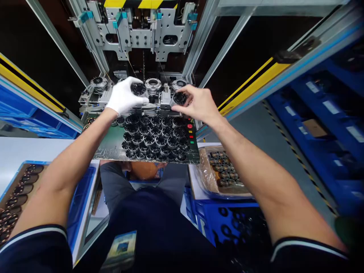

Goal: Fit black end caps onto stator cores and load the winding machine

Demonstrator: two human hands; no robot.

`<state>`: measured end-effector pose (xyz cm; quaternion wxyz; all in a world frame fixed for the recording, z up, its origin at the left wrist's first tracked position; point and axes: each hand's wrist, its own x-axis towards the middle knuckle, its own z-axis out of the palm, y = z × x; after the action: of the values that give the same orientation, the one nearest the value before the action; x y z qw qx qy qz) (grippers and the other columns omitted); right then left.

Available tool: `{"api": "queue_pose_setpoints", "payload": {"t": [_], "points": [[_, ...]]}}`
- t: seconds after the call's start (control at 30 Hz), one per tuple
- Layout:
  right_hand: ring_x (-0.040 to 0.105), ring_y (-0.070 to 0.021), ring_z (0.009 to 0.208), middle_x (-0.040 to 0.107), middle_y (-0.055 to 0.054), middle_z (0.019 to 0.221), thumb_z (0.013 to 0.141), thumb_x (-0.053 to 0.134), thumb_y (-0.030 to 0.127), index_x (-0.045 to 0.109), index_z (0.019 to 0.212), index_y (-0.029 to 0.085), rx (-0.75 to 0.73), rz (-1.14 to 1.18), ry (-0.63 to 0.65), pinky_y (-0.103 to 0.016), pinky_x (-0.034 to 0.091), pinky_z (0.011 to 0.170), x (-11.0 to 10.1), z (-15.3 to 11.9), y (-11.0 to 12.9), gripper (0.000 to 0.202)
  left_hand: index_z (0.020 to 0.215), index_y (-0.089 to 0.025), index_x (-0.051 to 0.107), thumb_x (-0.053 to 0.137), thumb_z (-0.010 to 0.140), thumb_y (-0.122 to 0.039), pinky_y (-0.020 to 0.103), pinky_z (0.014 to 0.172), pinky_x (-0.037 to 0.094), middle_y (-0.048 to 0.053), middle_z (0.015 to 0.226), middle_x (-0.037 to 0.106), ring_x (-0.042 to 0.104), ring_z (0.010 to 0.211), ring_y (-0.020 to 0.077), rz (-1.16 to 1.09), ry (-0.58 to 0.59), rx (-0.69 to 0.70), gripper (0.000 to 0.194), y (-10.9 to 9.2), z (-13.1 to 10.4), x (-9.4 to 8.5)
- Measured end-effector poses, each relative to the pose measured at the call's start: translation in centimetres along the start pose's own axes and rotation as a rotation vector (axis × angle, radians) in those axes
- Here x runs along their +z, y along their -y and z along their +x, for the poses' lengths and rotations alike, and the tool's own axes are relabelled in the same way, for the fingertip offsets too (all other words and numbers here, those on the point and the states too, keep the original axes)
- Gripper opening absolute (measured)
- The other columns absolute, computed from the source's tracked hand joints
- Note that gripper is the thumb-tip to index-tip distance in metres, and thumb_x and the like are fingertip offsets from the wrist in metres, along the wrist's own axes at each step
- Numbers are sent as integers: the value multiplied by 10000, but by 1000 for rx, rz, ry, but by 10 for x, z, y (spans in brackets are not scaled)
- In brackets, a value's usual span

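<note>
Two blk ring parts (138,89) (179,98), held over fixture

upper centre: grey press frame (148,30) | lower right: blue crate (227,216), bagged ring parts (224,170) | lower left: tray of rings (17,193) | right: blue shelves (327,125)

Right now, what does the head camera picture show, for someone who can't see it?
A person's gloved left hand and bare right hand each hold a black ring-shaped part at a metal machine fixture. Below them, many more black rings sit in rows on a green tray.
</note>
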<state>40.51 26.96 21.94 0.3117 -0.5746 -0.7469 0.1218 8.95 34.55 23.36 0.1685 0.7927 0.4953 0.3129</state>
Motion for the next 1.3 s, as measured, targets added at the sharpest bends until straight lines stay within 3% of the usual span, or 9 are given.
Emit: {"api": "queue_pose_setpoints", "payload": {"t": [0.1, 0.3, 0.53, 0.63, 0.77, 0.93, 1.03, 1.17, 1.3], "points": [[802, -352, 906, 825, -69, 987, 808, 863, 509, 773, 1390, 221, 51, -29, -99, -575, 644, 1003, 16, 39, -8, 655, 1459, -206, 735, 878, 731, -604, 476, 1321, 481, 41, 1489, 775, 698, 1384, 265, 34, -23, -43, 841, 22, 30, -9], [774, -367, 1028, 816, -105, 1050, 782, 901, 461, 806, 1327, 198, 102, -106, -57, -576, 633, 1049, 52, 76, -29, 613, 1390, -174, 801, 913, 666, -566, 498, 1259, 561, 110, 1409, 808, 741, 1327, 343, 57, 7, -177, 831, 57, 39, 33], [751, -356, 931, 762, -59, 953, 700, 982, 428, 771, 1266, 224, 104, -70, -31, -602, 650, 1005, 52, 79, -47, 637, 1366, -169, 780, 998, 676, -502, 548, 1288, 535, 158, 1410, 793, 725, 1356, 408, 20, 37, -155, 796, 65, 40, 37], [752, -355, 992, 773, -95, 1115, 701, 977, 393, 702, 1271, 222, 60, 9, -95, -574, 660, 976, 48, 78, -50, 655, 1392, -173, 696, 933, 714, -429, 500, 1251, 566, 133, 1442, 760, 712, 1329, 334, -99, 3, -95, 763, 62, 41, 32], [763, -346, 1052, 798, -84, 1189, 842, 857, 407, 632, 1443, 268, -13, 67, -170, -571, 641, 1050, 40, 74, -51, 657, 1467, -264, 584, 844, 785, -395, 506, 1244, 543, 37, 1524, 684, 619, 1319, 251, -266, -61, 39, 742, 52, 43, 22], [766, -368, 1215, 784, -141, 1399, 814, 852, 499, 695, 1437, 213, -38, 129, -221, -524, 661, 1014, 39, 73, -55, 703, 1412, -279, 615, 856, 817, -415, 493, 1180, 551, -20, 1359, 744, 661, 1177, 215, -330, -57, 64, 656, 49, 54, 6], [762, -365, 1181, 807, -142, 1317, 775, 887, 514, 745, 1375, 194, 24, 93, -220, -541, 648, 1045, 46, 74, -55, 694, 1493, -287, 614, 963, 717, -431, 480, 1258, 521, -63, 1518, 703, 654, 1291, 215, -257, -117, 31, 863, 59, 58, 14], [746, -350, 1019, 805, -106, 1069, 737, 924, 466, 791, 1252, 190, 127, -18, -111, -588, 617, 1078, 57, 74, -51, 599, 1328, -199, 779, 1027, 622, -547, 570, 1344, 448, 15, 1352, 801, 644, 1304, 291, -131, -44, -122, 825, 76, 52, 37], [741, -375, 1135, 793, -134, 1174, 786, 907, 470, 764, 1291, 186, 129, -38, -137, -588, 597, 1129, 59, 77, -49, 597, 1347, -196, 785, 1040, 617, -535, 563, 1341, 457, 40, 1369, 800, 663, 1307, 292, -122, -46, -129, 844, 85, 47, 46]]}}
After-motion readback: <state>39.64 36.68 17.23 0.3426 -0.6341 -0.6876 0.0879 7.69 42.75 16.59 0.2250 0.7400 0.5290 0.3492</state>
